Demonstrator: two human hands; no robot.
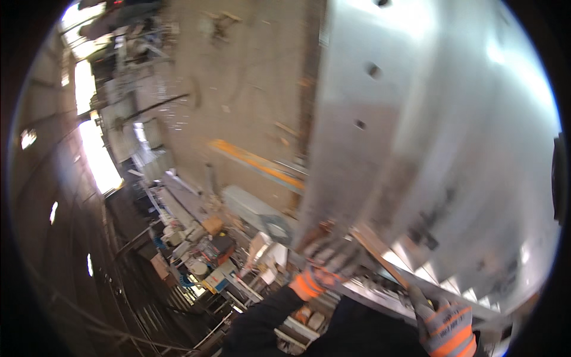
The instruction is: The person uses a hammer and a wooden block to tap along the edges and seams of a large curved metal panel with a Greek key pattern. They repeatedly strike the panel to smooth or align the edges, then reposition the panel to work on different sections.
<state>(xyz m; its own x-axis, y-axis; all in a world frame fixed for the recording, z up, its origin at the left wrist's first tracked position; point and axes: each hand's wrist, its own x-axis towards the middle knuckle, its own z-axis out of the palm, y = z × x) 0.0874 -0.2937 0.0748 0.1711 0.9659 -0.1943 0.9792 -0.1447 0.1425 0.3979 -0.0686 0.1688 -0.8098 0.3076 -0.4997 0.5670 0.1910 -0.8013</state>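
A large shiny metal sheet (357, 160), ribbed towards the right and with several small dark holes on its left side, fills the right half of the view. My left hand (333, 256), in a grey glove with an orange cuff, rests with its fingers stretched out at the sheet's near left corner. In my right hand (446, 324), gloved in grey and orange, is one end of a thin brown strip (380, 254) that looks like wood. The strip slants along the sheet's near edge, its far end close to my left fingers. Blur hides finer detail.
Left of the sheet stretches a brown floor (238, 89) with scattered scraps. An orange-and-blue bar (259, 163) points at the sheet's edge. Below it lie a grey box-like piece (253, 205) and a cluttered heap of tools and boxes (214, 250). Bright windows (98, 154) line the far left wall.
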